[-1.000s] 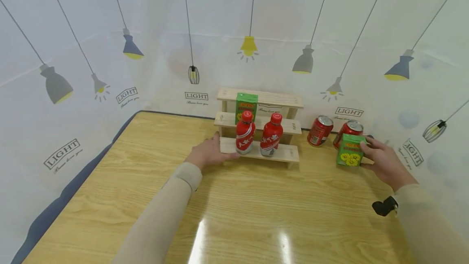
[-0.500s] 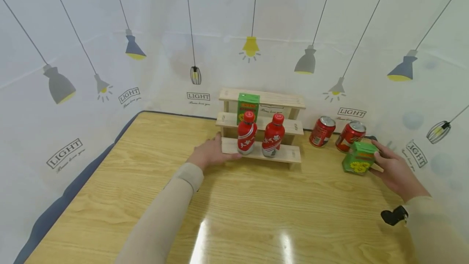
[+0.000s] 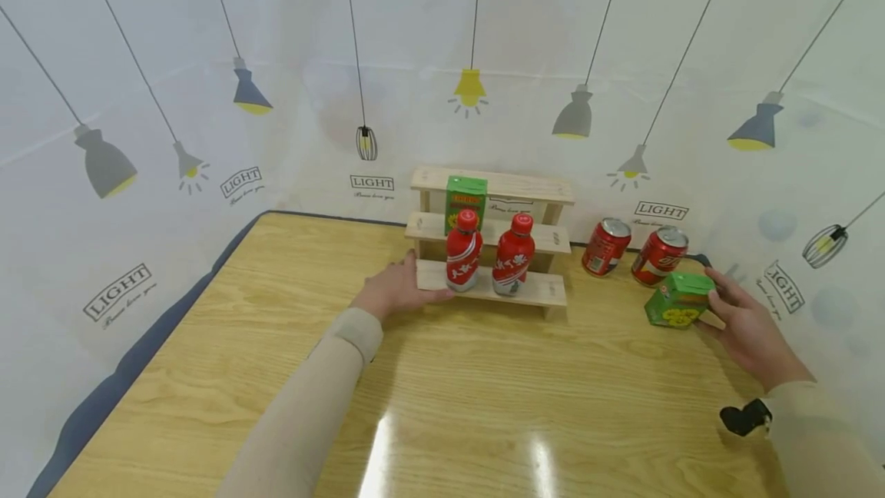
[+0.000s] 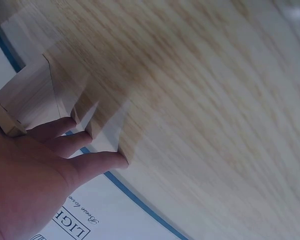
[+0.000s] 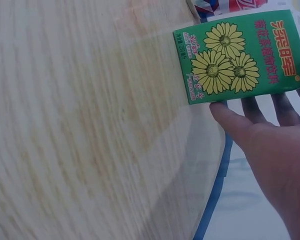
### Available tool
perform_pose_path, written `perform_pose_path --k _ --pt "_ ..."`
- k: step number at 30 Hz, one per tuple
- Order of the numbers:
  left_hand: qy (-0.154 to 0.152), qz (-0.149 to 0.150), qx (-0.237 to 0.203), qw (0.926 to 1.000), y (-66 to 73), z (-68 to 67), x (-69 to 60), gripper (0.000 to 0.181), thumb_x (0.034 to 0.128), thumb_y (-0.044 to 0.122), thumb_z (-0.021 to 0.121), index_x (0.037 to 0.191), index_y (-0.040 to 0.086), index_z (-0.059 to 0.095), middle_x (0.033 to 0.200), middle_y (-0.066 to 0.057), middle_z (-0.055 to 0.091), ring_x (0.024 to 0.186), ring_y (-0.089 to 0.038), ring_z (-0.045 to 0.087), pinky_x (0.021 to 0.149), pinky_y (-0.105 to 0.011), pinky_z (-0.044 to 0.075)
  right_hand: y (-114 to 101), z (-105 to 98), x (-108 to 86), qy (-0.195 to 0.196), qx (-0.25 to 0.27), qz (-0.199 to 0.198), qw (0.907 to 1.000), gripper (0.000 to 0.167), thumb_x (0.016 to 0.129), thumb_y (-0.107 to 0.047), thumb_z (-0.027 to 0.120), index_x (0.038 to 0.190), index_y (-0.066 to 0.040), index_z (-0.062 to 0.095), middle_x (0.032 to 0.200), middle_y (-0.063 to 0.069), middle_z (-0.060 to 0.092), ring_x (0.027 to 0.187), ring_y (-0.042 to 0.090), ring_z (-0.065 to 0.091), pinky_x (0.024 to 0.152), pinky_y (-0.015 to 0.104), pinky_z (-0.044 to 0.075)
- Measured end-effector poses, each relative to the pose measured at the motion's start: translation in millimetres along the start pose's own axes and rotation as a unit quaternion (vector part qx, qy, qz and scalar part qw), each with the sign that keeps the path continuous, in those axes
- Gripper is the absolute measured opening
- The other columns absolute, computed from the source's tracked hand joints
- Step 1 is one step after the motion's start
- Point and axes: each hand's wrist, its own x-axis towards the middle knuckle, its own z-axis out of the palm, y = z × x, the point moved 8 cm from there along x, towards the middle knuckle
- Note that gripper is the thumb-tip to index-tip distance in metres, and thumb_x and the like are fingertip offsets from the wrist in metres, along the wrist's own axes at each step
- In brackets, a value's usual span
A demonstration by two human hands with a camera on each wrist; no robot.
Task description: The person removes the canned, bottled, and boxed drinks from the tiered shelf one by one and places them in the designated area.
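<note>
A green drink carton [image 3: 681,300] printed with yellow flowers is in my right hand [image 3: 754,333], at the table's right side. The fingers and thumb hold its right side in the head view; its flower face shows in the right wrist view. Whether its base touches the table I cannot tell. My left hand [image 3: 397,288] rests against the left end of the wooden step shelf [image 3: 546,290], thumb along the lowest step's front. In the left wrist view its fingers [image 4: 102,162] reach out fairly straight. Two red bottles, a left one [image 3: 463,252] and a right one [image 3: 514,256], stand on the lowest step.
On the middle step stands another green carton [image 3: 466,202], partly behind the left bottle. Two red cans, one [image 3: 606,248] nearer the shelf and one [image 3: 659,257] behind the held carton, stand on the table [image 3: 484,406]. A lamp-printed curtain [image 3: 415,37] borders the table.
Over the last second my right hand has drawn the carton rightward and nearer, turning it a little and uncovering the right can. The last half second shows hardly any movement. My left hand stays put.
</note>
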Motion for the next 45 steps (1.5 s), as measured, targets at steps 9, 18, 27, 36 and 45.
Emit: perform_pose_path --k 9,18,27,36,45 --pt "0.002 0.001 -0.014 0.9999 -1.4 -0.4 1.8 0.151 0.0657 0.107 0.054 0.171 0.006 0.013 0.167 -0.022 0.044 0.153 -0.045 0.046 0.119 -0.072 0.041 -4 1 -1.6 0.015 0.003 -0.006 0.9999 0.070 0.115 -0.032 0.044 0.173 -0.031 0.004 0.160 -0.024 0.025 0.128 -0.007 0.045 0.087 0.016 0.059" --pt "0.006 0.003 -0.025 0.9997 -3.2 2.6 5.2 0.153 0.0625 0.107 0.055 0.171 0.007 0.014 0.165 -0.022 0.048 0.152 -0.045 0.047 0.118 -0.076 0.039 -20 1 0.8 0.080 -0.155 0.016 0.9845 0.075 0.113 -0.042 0.048 0.173 -0.029 0.005 0.182 -0.005 0.000 0.167 0.013 0.010 0.132 0.064 -0.001" --pt "0.009 0.001 -0.012 0.9999 -4.0 0.8 4.6 0.151 0.0651 0.107 0.054 0.171 0.007 0.013 0.166 -0.021 0.047 0.153 -0.045 0.046 0.118 -0.077 0.037 -108 51 28.9 0.158 -0.287 -0.002 0.9449 0.080 0.107 -0.059 0.052 0.172 -0.036 0.011 0.182 -0.001 0.007 0.169 0.035 0.007 0.133 0.065 0.013" --pt "0.005 -0.001 -0.021 0.9998 -1.9 -0.6 0.4 0.149 0.0661 0.105 0.056 0.171 0.008 0.014 0.165 -0.021 0.047 0.152 -0.044 0.047 0.120 -0.077 0.036 -153 143 64.7 0.076 -0.215 -0.037 0.9730 0.081 0.109 -0.047 0.056 0.173 -0.029 0.010 0.182 0.004 0.007 0.167 0.036 0.015 0.134 0.059 0.020" --pt "0.001 -0.005 -0.016 0.9999 -0.6 -1.5 -0.8 0.149 0.0675 0.105 0.056 0.171 0.007 0.013 0.167 -0.021 0.044 0.154 -0.044 0.044 0.120 -0.078 0.033 -169 221 86.1 0.018 -0.214 -0.050 0.9753 0.078 0.110 -0.042 0.058 0.173 -0.023 0.015 0.179 0.009 0.019 0.164 0.033 0.027 0.132 0.056 0.030"
